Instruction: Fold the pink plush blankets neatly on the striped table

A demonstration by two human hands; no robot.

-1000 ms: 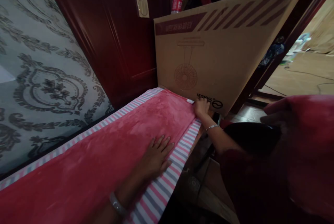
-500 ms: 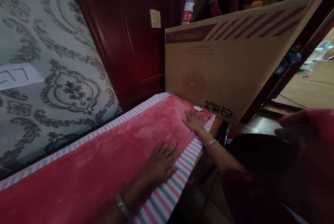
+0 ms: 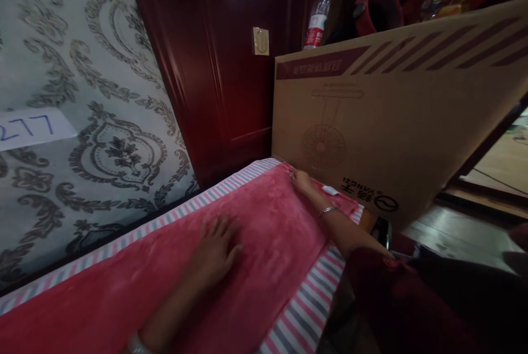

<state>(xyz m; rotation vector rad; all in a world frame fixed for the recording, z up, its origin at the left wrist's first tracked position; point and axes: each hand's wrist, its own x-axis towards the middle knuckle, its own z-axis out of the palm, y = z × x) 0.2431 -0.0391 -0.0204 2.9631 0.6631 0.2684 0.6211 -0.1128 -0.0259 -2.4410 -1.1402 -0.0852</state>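
Note:
A long red plush cloth [image 3: 264,222] lies spread over a sheet with pink, grey and white stripes [image 3: 303,310]. My left hand [image 3: 216,249] rests palm down on the middle of the plush cloth, its fingers spread. Farther off, my right hand [image 3: 304,182] is at the cloth's far end, fingers curled in on the fabric by the edge; the fingertips are partly hidden. A small white tag [image 3: 330,190] shows at the cloth's end, just right of that hand.
A large cardboard box [image 3: 363,117] stands against the far end. On or behind its top are a plastic bottle [image 3: 317,18] and a red round band [image 3: 379,5]. Patterned wallpaper [image 3: 124,145] and a dark red wood panel [image 3: 231,79] border the left side.
My left hand has slid leftward, away from the striped border. My right hand has moved to the far edge of the plush cloth, and its fingers have curled from flat. The view has shifted.

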